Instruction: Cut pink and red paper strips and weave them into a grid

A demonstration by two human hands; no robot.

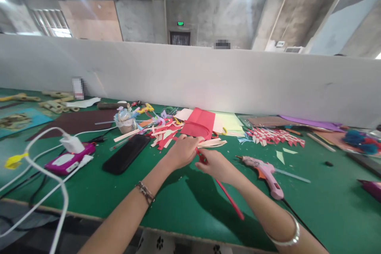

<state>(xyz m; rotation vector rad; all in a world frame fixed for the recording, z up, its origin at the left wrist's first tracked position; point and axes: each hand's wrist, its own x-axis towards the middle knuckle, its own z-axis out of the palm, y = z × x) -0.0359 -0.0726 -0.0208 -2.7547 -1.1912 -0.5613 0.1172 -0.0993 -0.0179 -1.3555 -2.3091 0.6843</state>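
Note:
Above the table's middle, my left hand [188,150] and my right hand [216,166] are close together, fingers closed on a narrow red strip [229,198]. Its loose end hangs below my right hand toward the table's front. What the fingertips do with it is partly hidden. Just beyond my hands lie red paper sheets [198,122], with cream paper strips [214,143] beside my fingers. A pile of red and pale strips [163,135] spreads to the left. To the right rests a pink glue gun [264,170] with a clear stick in its back.
A black phone [126,154] and a purple power strip [70,158] with a looping white cable [64,190] occupy the left. Woven red-and-white paper [274,137] lies at the right rear. A low white partition [190,77] backs the green table [143,206].

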